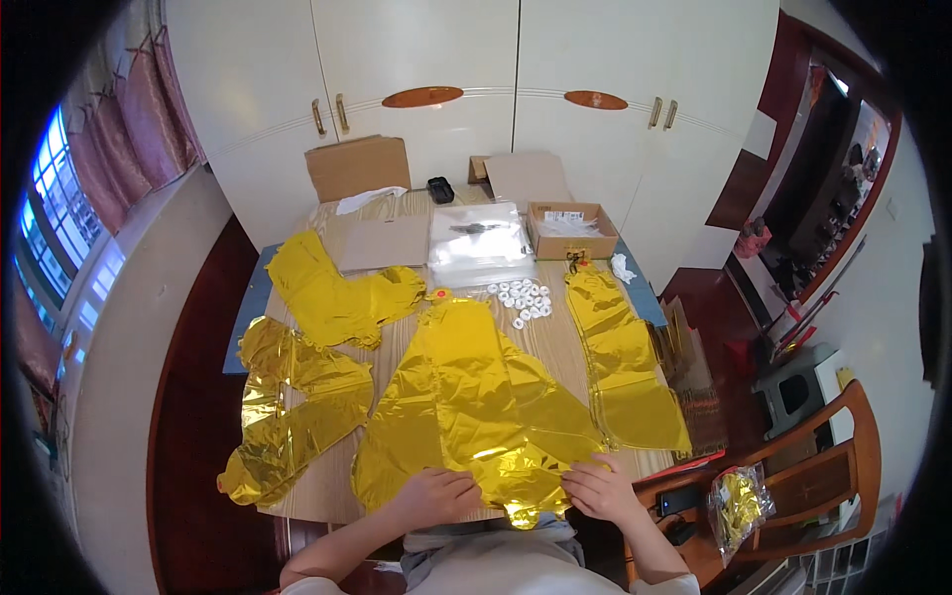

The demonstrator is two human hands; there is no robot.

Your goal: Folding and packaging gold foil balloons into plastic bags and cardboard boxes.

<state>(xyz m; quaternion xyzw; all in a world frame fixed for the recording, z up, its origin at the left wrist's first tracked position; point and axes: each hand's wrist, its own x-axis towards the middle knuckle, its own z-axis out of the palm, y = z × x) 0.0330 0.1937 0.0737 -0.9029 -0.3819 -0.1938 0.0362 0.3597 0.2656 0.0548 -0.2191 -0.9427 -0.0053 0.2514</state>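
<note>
A large flat gold foil balloon [466, 377] lies spread over the middle of the table, its lower end crumpled at the near edge. My left hand [434, 496] has its fingers curled on the balloon's near left part. Across from it, my right hand [601, 490] pinches the near right edge of the same balloon. Further uninflated gold balloons lie around it: a matt one [332, 293] at the far left, a shiny one [297, 402] at the near left, and a long one [625, 367] on the right.
Small white rings [521, 300] lie beyond the balloon, near a stack of clear plastic bags [481, 243]. An open cardboard box [572, 232] stands at the back right, a black object [440, 189] at the back. A wooden chair [838, 456] at right holds a bagged gold item [742, 501].
</note>
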